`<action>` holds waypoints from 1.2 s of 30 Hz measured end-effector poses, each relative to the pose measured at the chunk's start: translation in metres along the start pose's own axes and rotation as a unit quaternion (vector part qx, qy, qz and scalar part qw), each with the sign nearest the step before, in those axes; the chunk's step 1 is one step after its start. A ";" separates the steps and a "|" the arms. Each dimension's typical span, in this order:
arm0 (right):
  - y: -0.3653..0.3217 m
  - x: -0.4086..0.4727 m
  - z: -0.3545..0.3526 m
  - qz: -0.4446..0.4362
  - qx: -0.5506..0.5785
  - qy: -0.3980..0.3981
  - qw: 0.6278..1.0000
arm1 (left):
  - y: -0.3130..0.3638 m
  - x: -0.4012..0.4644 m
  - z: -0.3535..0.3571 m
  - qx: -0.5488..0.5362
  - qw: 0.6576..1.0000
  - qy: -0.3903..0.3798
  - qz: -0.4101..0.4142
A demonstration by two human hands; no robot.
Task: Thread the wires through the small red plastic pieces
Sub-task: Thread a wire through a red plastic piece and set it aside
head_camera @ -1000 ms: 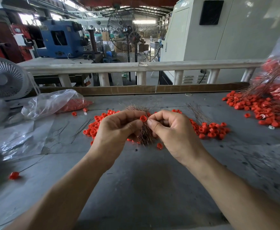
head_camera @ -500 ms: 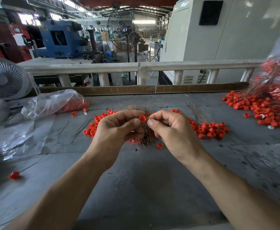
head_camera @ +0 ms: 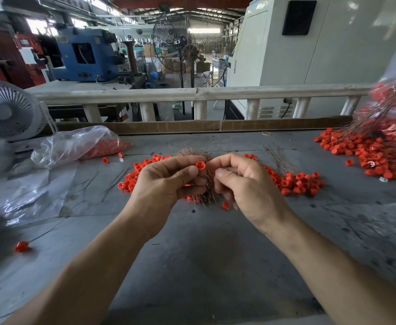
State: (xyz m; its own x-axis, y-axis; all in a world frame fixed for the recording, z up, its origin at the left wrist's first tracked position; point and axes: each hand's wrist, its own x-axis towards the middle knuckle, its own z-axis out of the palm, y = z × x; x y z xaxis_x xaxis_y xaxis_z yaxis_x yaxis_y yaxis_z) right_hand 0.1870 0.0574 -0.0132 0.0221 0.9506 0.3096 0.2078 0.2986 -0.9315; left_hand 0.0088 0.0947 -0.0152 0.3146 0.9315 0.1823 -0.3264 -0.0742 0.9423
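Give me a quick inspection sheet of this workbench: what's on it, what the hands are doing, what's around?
Surface: grey table, scuffed.
Job's things: red piece pinched in left hand; wire bundle below; loose red pieces; threaded pile far right.
Clutter: plastic bag, plastic sheet.
Grippers: right hand fingers curled beside the piece; wire too thin to confirm.
Cables: nothing seen on table.
Surroundings: small fan, railing, blue machine.
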 end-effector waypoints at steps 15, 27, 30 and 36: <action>0.004 0.001 -0.004 0.034 -0.006 -0.072 0.997 | 0.003 -0.003 0.003 -0.050 0.998 -0.021 -0.019; 0.024 0.020 -0.087 0.155 -0.426 0.133 0.881 | 0.000 0.000 0.000 -0.048 0.998 -0.003 -0.033; 0.026 0.019 -0.087 0.174 -0.432 0.107 0.879 | -0.001 0.000 0.000 -0.043 0.998 -0.002 -0.037; 0.027 0.020 -0.071 0.125 -0.414 0.078 0.898 | -0.001 0.000 0.000 -0.034 0.999 -0.008 -0.040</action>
State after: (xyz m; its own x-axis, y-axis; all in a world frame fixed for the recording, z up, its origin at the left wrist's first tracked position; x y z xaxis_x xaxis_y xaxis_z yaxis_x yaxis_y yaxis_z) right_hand 0.2629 0.0789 -0.0184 0.2926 0.9365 0.1934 0.8324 -0.1500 -0.5335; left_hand 0.0097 0.0951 -0.0163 0.3561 0.9278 0.1114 -0.3598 0.0261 0.9327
